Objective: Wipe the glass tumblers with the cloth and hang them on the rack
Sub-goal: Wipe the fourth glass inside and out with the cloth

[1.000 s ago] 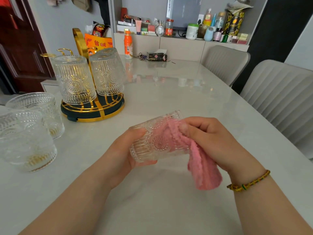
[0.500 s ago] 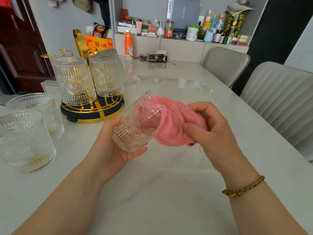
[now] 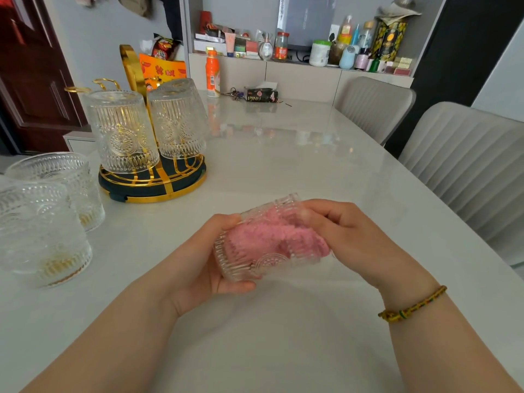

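Left grip (image 3: 195, 268) wrapped round sideways tumbler (image 3: 256, 266), right grip (image 3: 354, 239) pinching pink cloth (image 3: 283, 236) inside it, over bench (image 3: 283, 165) near edge.

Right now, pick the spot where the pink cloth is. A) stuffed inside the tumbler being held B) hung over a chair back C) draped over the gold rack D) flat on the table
A: the pink cloth shows through the ribbed wall of the tumbler gripped by the left hand, and the fingers of the right hand press it in at the mouth.
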A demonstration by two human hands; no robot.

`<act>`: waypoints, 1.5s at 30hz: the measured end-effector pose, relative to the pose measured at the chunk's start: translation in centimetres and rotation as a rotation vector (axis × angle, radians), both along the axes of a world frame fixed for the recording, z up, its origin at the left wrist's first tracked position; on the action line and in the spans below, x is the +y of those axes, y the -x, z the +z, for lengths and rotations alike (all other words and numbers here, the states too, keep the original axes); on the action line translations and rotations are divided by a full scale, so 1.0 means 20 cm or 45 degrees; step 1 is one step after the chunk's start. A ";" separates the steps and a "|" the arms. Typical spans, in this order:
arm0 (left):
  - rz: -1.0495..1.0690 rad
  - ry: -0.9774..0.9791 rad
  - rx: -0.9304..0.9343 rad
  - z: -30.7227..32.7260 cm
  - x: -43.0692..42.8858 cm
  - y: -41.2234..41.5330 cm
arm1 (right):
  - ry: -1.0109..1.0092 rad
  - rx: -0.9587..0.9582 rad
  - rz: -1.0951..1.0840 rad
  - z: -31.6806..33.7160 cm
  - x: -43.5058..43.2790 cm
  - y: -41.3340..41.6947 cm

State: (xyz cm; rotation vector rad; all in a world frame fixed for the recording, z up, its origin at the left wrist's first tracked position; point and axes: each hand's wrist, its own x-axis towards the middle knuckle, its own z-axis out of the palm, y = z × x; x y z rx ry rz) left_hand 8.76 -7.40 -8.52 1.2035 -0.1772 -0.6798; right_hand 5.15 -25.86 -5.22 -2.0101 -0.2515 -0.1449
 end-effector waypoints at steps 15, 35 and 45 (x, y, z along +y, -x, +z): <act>0.102 -0.039 -0.357 -0.01 -0.02 0.01 | -0.543 0.063 -0.167 -0.06 0.06 -0.03; 0.249 -0.159 -0.550 -0.01 -0.03 0.01 | -0.720 0.227 -0.187 -0.08 0.09 -0.03; 0.078 0.146 0.081 -0.01 0.01 -0.01 | 0.044 -0.367 0.018 -0.09 0.13 0.00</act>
